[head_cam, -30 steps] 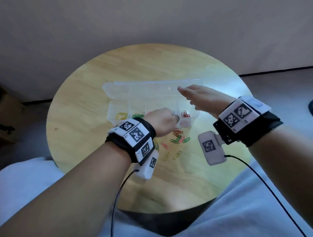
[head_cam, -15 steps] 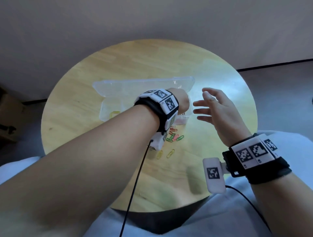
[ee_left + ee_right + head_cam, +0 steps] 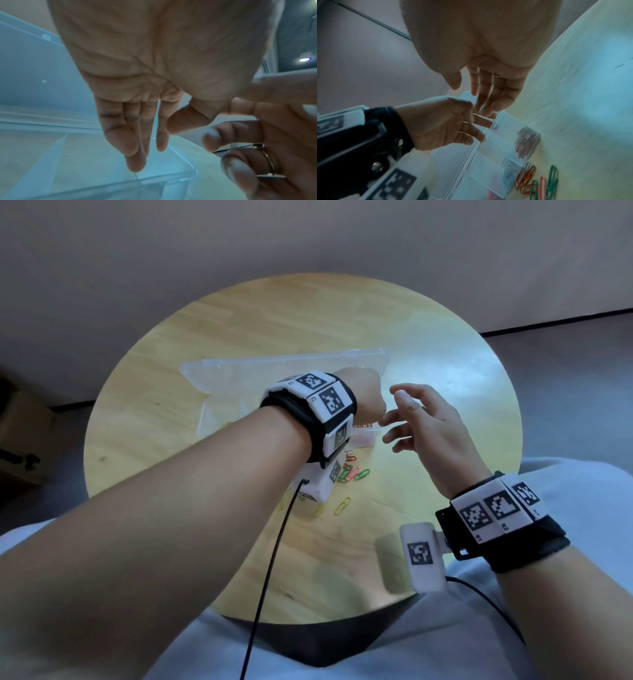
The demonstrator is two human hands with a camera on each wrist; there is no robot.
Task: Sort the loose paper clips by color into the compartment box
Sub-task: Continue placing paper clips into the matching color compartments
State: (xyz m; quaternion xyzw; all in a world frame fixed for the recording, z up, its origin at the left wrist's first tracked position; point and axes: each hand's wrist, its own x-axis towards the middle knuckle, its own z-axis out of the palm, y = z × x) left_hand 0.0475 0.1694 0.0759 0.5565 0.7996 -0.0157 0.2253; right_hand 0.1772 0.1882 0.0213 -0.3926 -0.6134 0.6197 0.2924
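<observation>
The clear compartment box [image 3: 222, 409] lies on the round wooden table [image 3: 144, 405] with its lid [image 3: 239, 368] folded back. My left hand [image 3: 368, 402] hovers over the box's right end, fingers [image 3: 135, 159] straight and pointing down into a compartment, holding nothing. My right hand [image 3: 394, 412] hangs just right of it with spread, relaxed fingers and is empty. Red clips [image 3: 526, 142] fill the box's end compartment. Loose red, green and pink clips [image 3: 352, 472] lie in front of the box, with yellow ones [image 3: 342, 506] nearer me.
The left forearm crosses over the box and hides most compartments in the head view. Another compartment holds silvery clips [image 3: 510, 173]. A cable [image 3: 270, 559] hangs from the left wrist camera. My lap lies under the table's near edge.
My left hand rose from the loose clips and moved over the box's right end. My right hand drew back from the lid toward me and spread its fingers.
</observation>
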